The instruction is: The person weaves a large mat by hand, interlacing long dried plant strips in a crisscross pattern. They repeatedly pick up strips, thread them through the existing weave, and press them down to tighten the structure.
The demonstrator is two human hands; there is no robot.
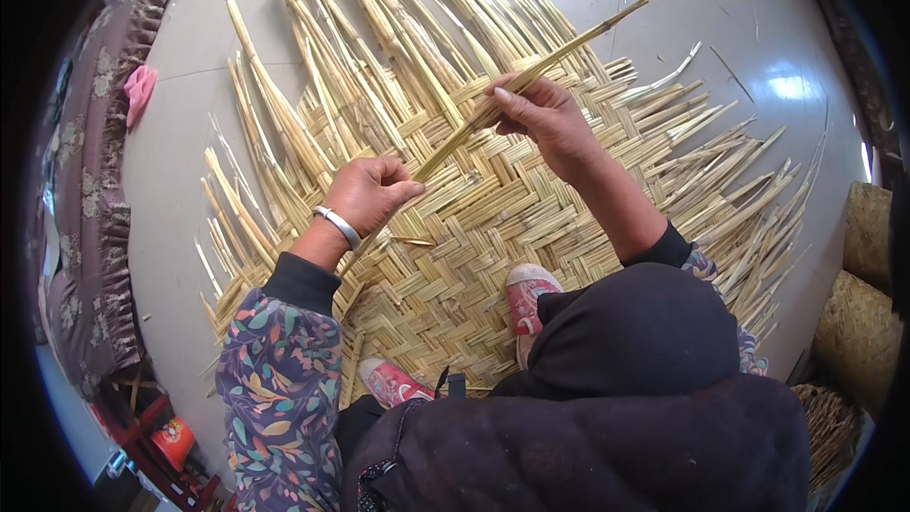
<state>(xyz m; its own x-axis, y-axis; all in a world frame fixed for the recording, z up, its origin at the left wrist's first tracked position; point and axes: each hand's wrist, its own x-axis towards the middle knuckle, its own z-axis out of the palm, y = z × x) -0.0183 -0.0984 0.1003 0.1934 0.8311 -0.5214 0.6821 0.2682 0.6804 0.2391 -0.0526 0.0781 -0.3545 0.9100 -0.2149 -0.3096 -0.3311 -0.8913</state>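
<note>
Mid-frame, left hand [372, 192] pinched the lower end of a long pale-yellow split reed strip [531, 71], right hand [540, 114] fingers closed around its middle, above the half-woven straw-coloured reed mat [493, 218]. Best kept taut, flat side down.

Strip [569, 45]: pale straw yellow, gripped between both hands.
Mat [493, 218]: straw yellow, herringbone weave, beneath the hands.
Bangle [338, 225]: silver, just behind the left hand [372, 192].
Sleeve [280, 389]: dark, multicoloured leaf print, behind the left hand.
Shoes [527, 296]: pink-red, patterned, below the right hand [540, 114].
Floor [171, 190]: glossy grey, left of the left hand.
</note>
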